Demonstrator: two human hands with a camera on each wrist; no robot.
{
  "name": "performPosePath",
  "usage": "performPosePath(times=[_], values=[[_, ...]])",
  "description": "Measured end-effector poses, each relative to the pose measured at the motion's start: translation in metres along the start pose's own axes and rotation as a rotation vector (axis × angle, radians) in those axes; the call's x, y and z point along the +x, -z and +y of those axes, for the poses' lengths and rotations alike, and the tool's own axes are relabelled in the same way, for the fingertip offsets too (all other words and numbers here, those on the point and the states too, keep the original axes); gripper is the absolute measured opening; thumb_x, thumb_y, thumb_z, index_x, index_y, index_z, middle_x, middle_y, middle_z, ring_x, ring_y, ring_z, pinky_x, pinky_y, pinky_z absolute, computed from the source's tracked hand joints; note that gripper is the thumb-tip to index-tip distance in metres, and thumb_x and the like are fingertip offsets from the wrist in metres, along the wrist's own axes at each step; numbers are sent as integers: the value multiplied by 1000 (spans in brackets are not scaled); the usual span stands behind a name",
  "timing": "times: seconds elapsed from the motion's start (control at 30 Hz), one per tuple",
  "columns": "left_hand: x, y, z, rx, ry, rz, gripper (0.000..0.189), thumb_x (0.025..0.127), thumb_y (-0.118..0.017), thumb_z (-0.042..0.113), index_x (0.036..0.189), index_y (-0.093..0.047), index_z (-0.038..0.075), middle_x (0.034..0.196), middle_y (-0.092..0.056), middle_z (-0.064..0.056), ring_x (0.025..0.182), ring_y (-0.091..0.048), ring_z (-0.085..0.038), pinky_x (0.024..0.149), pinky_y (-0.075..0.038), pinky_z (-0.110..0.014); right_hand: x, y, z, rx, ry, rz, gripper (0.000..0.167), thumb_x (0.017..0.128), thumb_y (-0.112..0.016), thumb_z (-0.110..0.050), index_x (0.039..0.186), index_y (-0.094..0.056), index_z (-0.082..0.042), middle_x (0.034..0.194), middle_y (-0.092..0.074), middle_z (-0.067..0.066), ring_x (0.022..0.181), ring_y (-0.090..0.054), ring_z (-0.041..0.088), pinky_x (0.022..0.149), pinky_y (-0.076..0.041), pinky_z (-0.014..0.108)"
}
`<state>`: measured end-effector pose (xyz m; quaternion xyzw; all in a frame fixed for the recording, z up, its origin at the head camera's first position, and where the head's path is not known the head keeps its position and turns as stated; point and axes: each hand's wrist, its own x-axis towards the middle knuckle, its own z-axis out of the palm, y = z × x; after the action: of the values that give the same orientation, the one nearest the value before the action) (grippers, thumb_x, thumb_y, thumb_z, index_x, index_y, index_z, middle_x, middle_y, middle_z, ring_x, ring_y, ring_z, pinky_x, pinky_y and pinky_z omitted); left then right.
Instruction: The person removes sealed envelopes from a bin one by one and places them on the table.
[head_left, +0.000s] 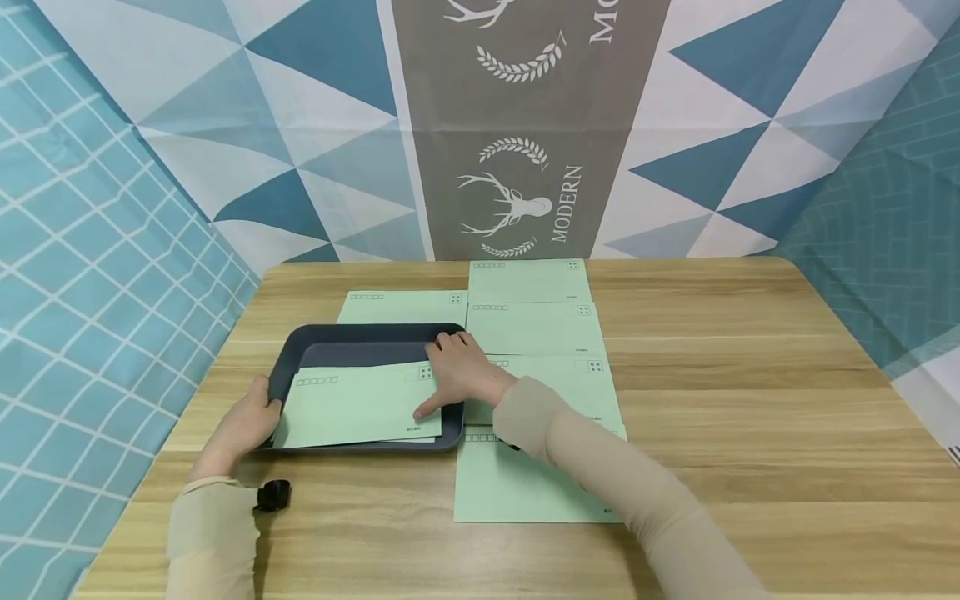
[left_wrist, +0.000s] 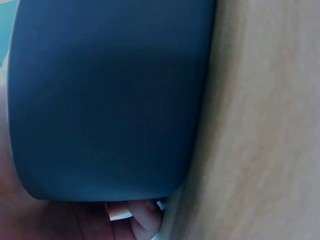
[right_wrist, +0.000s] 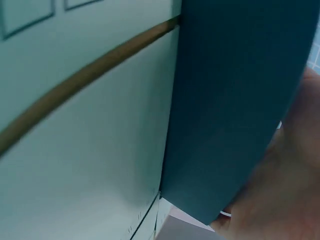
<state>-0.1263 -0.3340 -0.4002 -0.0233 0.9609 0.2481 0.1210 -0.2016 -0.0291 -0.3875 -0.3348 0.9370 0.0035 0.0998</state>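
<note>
A dark blue-grey rectangular tray (head_left: 375, 353) lies on the left part of the table, with pale green envelopes (head_left: 352, 408) stacked inside. My left hand (head_left: 242, 423) grips the tray's left side; in the left wrist view, curled fingers (left_wrist: 145, 222) show past the wall's end. At the right side, my right hand (head_left: 467, 371) holds the rim near the far corner, its thumb reaching inside over the top envelope. The right wrist view has the tray wall (right_wrist: 230, 100) between that hand (right_wrist: 280, 195) and the envelopes on the table. Some fingers are hidden.
A column of pale green envelopes (head_left: 534, 327) runs down the wooden table (head_left: 750, 400) just right of the tray. Another envelope (head_left: 401, 307) lies behind the tray, partly covered. Patterned cloth (head_left: 337, 108) hangs behind the table.
</note>
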Motion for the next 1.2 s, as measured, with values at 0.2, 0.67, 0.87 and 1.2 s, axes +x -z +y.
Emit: performPosePath(times=[0.2,0.67,0.87,1.2], values=[[1,-1,2,-12,-14,0,34,96,-23,12,116,-21,-16,119,-33,-45,98,-45,-46,77,-38,-51,2,-3,1,-71,-22,-27,98,59,-59,-77,128,-46,-9,130,-40,11,119,-37,24,105,-22,39],[-1,1,3,-16,-6,-19,45,96,-23,13,126,-13,-20,127,-21,-49,115,-29,-59,88,-31,-60,2,1,4,26,2,26,83,65,-72,-57,126,-46,-8,120,-46,8,111,-43,22,101,-29,36],[-2,2,4,-17,0,-24,46,96,-22,13,126,-12,-20,128,-20,-49,115,-28,-59,88,-32,-60,-1,2,4,85,18,105,65,69,-76,-42,118,-48,-9,114,-49,7,104,-48,21,94,-37,35],[-1,1,2,14,3,3,41,94,-23,10,121,-18,-20,124,-27,-49,110,-35,-58,85,-35,-59,-2,5,8,233,25,124,56,70,-78,-32,111,-50,-7,106,-54,4,91,-52,16,79,-45,28]])
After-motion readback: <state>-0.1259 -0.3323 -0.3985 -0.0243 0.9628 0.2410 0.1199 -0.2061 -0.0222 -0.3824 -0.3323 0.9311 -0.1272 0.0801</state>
